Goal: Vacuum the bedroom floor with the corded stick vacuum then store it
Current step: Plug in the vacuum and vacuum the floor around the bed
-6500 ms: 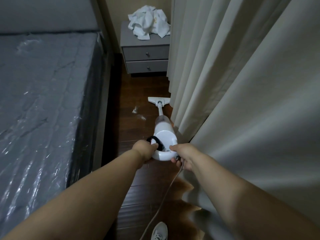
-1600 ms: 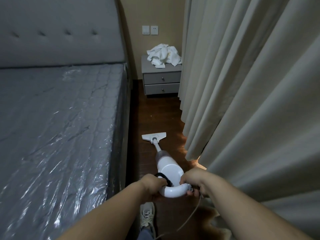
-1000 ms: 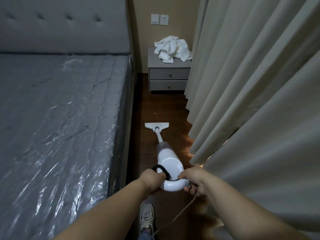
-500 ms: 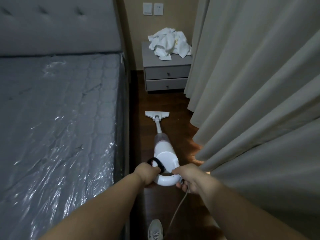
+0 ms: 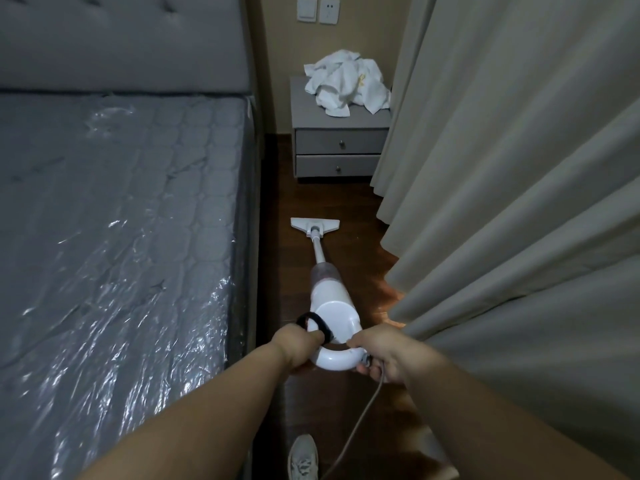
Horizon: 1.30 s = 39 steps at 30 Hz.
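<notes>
gripping the stick vacuum with both hands.

Over the last second and a half the white corded stick vacuum has been pushed forward along the dark wooden floor, so its flat white floor head now lies nearer the grey two-drawer nightstand. The white sneaker has stepped forward beneath the arms.
</notes>
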Each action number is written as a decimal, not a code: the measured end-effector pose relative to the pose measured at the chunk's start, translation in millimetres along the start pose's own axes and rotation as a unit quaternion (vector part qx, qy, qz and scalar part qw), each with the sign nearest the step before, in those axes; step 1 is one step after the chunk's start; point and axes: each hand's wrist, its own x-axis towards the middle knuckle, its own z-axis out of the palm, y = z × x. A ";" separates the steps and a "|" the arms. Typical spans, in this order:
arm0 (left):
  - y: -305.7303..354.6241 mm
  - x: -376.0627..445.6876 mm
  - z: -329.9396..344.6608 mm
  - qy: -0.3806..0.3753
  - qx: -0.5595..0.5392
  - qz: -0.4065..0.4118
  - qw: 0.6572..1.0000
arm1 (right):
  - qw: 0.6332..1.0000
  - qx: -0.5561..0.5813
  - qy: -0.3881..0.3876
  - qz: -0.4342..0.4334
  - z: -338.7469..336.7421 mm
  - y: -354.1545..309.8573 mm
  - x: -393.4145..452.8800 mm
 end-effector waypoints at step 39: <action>-178.6 -221.3 225.4 -0.077 0.089 0.033 0.992 | 0.999 -0.028 -0.002 0.018 -60.3 347.7 -135.5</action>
